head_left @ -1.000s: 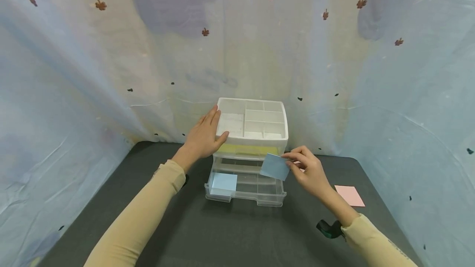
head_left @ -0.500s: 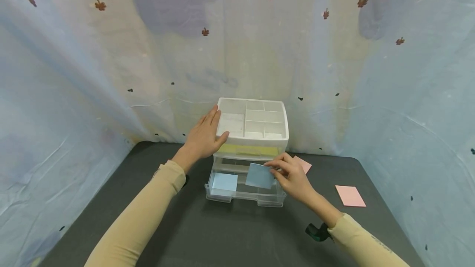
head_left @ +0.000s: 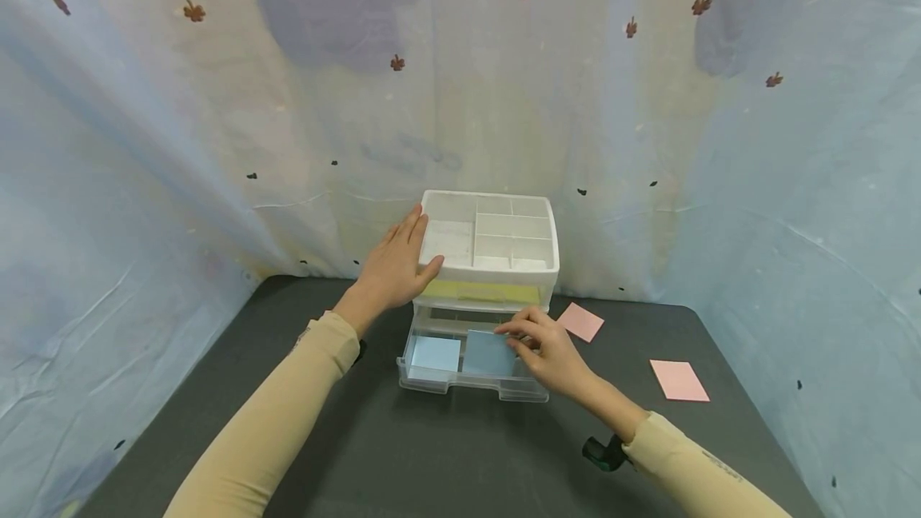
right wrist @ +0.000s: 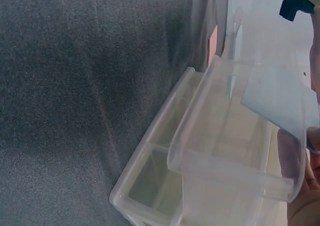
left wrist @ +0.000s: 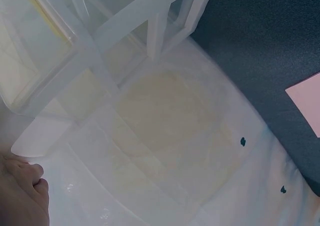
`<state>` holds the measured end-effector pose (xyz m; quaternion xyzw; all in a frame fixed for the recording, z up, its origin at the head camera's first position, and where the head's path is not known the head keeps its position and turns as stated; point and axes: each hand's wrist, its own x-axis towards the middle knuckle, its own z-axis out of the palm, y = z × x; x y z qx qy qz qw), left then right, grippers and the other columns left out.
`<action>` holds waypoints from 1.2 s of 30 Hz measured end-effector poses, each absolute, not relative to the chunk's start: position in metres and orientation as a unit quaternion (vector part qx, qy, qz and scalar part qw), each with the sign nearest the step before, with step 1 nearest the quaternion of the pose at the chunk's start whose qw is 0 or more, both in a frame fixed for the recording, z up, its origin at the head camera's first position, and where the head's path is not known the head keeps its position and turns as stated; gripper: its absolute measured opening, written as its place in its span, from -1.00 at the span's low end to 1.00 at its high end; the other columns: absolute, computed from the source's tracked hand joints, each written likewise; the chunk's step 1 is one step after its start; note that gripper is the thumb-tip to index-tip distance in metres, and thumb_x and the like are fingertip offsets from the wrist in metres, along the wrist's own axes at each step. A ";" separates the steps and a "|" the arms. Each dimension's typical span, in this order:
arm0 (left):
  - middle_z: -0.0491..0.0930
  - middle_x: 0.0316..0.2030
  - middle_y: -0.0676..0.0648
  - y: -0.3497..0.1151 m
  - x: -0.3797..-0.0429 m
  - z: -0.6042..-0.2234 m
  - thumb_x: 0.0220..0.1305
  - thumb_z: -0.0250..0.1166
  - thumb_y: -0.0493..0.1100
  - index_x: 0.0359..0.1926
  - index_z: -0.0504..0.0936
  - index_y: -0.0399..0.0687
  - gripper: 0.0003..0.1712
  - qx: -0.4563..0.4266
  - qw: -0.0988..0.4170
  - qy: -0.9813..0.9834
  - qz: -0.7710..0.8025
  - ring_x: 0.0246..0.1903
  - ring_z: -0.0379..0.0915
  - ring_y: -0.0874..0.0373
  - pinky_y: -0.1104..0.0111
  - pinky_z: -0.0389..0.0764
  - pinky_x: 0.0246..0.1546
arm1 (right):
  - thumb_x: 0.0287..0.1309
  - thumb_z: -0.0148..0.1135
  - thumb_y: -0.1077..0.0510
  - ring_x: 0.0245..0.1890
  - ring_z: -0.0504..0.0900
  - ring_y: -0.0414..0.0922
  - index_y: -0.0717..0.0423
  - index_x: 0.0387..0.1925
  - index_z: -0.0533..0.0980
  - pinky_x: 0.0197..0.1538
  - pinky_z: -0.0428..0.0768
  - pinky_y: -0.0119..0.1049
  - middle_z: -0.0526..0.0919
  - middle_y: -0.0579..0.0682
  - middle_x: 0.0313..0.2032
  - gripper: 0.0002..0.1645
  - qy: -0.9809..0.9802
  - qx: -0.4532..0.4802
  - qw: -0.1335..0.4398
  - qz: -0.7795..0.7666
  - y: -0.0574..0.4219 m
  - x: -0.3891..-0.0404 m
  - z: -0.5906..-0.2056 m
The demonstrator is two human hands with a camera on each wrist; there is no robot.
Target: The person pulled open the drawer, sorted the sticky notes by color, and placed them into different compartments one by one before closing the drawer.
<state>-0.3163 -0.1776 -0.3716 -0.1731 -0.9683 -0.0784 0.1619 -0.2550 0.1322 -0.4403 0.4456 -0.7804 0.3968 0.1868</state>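
Note:
A white plastic drawer organizer [head_left: 475,270] stands on the dark table. My left hand [head_left: 394,266] rests on its left top edge, fingers straight and thumb spread toward the front. The clear bottom drawer [head_left: 528,392] is pulled out. One light blue square of note paper [head_left: 436,354] lies in its left part. My right hand [head_left: 544,348] pinches a second blue note square [head_left: 488,353] by its right edge, over the middle of that drawer. In the right wrist view the held blue square [right wrist: 280,100] is tilted; whether it touches the drawer I cannot tell.
Two pink note squares lie on the table at the right: one pink square [head_left: 581,322] beside the organizer, another pink square [head_left: 679,380] farther right. Something yellow [head_left: 478,291] shows inside the closed upper drawer. A patterned cloth [head_left: 489,102] hangs behind.
My right hand has moved left and down, bringing the blue note square from the drawer's right side to over its middle. My left hand has stayed in place.

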 end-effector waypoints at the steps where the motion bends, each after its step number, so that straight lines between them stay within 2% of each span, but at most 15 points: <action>1: -0.36 0.67 -0.18 -0.178 -0.316 -0.372 0.60 -0.18 0.36 0.67 -0.20 -0.24 0.00 -0.173 0.162 -0.968 -0.078 0.65 -0.29 -0.06 0.04 -0.12 0.63 | 0.19 0.39 0.51 -0.30 0.59 -0.18 0.13 -0.05 0.73 -0.32 0.72 -0.36 0.57 -0.03 -0.19 -0.64 -0.782 0.447 0.184 0.394 0.132 -0.255 -0.441; 8: -0.35 0.67 -0.17 -0.177 -0.316 -0.372 0.59 -0.19 0.37 0.68 -0.20 -0.22 0.00 -0.172 0.164 -0.968 -0.079 0.64 -0.25 -0.07 0.05 -0.11 0.63 | 0.20 0.38 0.50 -0.19 0.63 -0.09 0.14 -0.05 0.73 -0.27 0.73 -0.35 0.57 -0.01 -0.16 -0.65 -0.796 0.444 0.156 0.380 0.128 -0.254 -0.444; 26: -0.34 0.67 -0.17 -0.178 -0.318 -0.374 0.59 -0.20 0.38 0.67 -0.17 -0.24 0.00 -0.174 0.170 -0.967 -0.075 0.65 -0.31 -0.06 0.04 -0.11 0.63 | 0.30 0.35 0.40 -0.17 0.63 -0.09 0.15 0.01 0.72 -0.15 0.74 -0.32 0.59 0.00 -0.15 -0.71 -0.830 0.434 0.095 0.338 0.125 -0.261 -0.441; 36: -0.34 0.67 -0.19 -0.179 -0.318 -0.374 0.59 -0.21 0.38 0.67 -0.20 -0.23 0.01 -0.174 0.171 -0.967 -0.073 0.65 -0.32 -0.10 0.03 -0.12 0.63 | 0.29 0.38 0.38 -0.23 0.65 -0.13 0.12 -0.02 0.74 -0.24 0.68 -0.35 0.60 -0.01 -0.17 -0.73 -0.846 0.426 0.099 0.305 0.121 -0.268 -0.440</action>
